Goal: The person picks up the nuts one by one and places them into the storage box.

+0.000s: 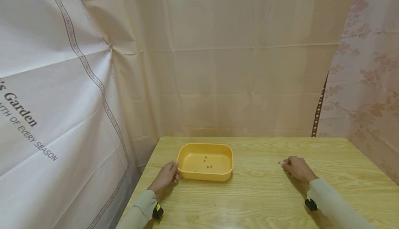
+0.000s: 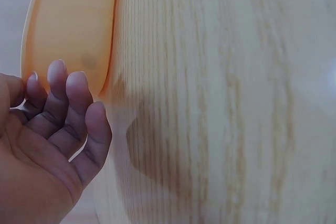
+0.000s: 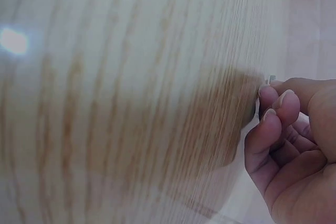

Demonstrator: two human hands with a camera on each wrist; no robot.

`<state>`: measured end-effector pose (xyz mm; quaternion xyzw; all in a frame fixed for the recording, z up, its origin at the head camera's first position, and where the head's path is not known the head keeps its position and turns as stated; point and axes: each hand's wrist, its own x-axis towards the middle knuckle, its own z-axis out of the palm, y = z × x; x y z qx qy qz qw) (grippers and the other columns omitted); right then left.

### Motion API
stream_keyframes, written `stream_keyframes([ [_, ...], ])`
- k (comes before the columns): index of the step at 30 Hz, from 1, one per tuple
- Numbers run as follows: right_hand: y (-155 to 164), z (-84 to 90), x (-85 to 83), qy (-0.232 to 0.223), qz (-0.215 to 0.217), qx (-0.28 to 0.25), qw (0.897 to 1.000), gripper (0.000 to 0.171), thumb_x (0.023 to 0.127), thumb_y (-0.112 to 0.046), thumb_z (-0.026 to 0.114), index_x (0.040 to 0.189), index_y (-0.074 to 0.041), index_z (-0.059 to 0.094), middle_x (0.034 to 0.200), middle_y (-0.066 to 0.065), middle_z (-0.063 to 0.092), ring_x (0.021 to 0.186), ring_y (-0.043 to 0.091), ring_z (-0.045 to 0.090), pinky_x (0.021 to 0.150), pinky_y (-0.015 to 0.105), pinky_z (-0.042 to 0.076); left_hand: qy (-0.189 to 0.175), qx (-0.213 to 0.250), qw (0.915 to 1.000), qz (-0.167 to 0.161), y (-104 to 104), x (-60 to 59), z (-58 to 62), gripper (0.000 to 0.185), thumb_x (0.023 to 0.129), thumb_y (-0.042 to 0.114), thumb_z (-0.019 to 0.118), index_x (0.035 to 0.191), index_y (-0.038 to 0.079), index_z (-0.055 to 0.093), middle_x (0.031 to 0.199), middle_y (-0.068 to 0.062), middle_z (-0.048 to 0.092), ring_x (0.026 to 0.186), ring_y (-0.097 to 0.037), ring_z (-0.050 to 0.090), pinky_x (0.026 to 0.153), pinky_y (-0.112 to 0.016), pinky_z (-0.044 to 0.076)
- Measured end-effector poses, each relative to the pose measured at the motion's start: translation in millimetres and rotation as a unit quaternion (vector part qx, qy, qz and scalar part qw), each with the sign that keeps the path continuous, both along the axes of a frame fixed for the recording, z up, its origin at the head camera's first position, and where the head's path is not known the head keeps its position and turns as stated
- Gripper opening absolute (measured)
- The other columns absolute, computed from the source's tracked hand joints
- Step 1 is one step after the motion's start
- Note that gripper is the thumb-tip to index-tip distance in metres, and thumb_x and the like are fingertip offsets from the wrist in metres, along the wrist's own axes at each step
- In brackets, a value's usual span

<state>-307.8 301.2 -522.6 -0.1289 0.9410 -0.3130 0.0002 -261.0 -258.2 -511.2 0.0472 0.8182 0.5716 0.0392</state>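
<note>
Yellow tray [image 1: 205, 176] sat on the wood-grain surface [image 1: 255, 194], lower center of frame, a bit left. Left hand [image 1: 165, 177], lower left-center, gripped the tray's left end, thumb and index finger at the rim, other fingers loosely bent beside its wall. Several tiny pieces [image 1: 211, 166] lay scattered on the tray floor. Right hand [image 1: 298, 168], lower right, had fingers curled, tips down near the surface; loose bits [image 1: 279, 163] lay just beside the fingertips, well apart from the tray. Couldn't tell whether it pinched one. Black devices [image 1: 158, 211] sat at both sleeve cuffs. Pale cloth [image 1: 233, 66] hung behind.
</note>
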Motion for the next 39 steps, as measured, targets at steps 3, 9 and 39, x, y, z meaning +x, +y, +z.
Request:
stream_keyframes([
  [3, -0.5, 0.2, 0.7, 0.005, -0.005, 0.003, 1.000, 0.032, 0.104, -0.010, 0.055, 0.072, -0.009, 0.053, 0.059, -0.001, 0.050, 0.050, 0.014, 0.049, 0.051, 0.028, 0.044, -0.002, 0.001, 1.0000, 0.001, 0.3, -0.1, -0.4, 0.037, 0.114, 0.033, 0.041, 0.101, 0.000, 0.054, 0.076, -0.006, 0.057, 0.062, -0.014, 0.053, 0.056, -0.024, 0.048],
  [9, -4.3, 3.3, 3.0, 0.013, -0.007, 0.002, 1.000, 0.017, 0.103, -0.009, 0.056, 0.089, -0.001, 0.061, 0.074, 0.004, 0.059, 0.058, 0.017, 0.055, 0.052, 0.029, 0.049, 0.002, -0.005, 1.0000, 0.002, 0.7, -0.4, 0.8, 0.037, 0.114, 0.032, 0.040, 0.100, 0.001, 0.054, 0.074, -0.004, 0.056, 0.061, -0.014, 0.053, 0.056, -0.025, 0.048],
  [39, -40.4, 10.8, 7.9, 0.015, 0.000, -0.030, 0.999, 0.014, 0.103, -0.010, 0.059, 0.098, 0.002, 0.064, 0.072, 0.004, 0.062, 0.056, 0.015, 0.057, 0.049, 0.028, 0.050, 0.003, -0.004, 1.0000, 0.002, 1.0, 0.8, 1.4, 0.036, 0.114, 0.031, 0.041, 0.096, 0.002, 0.053, 0.074, -0.005, 0.057, 0.061, -0.013, 0.053, 0.055, -0.025, 0.049],
])
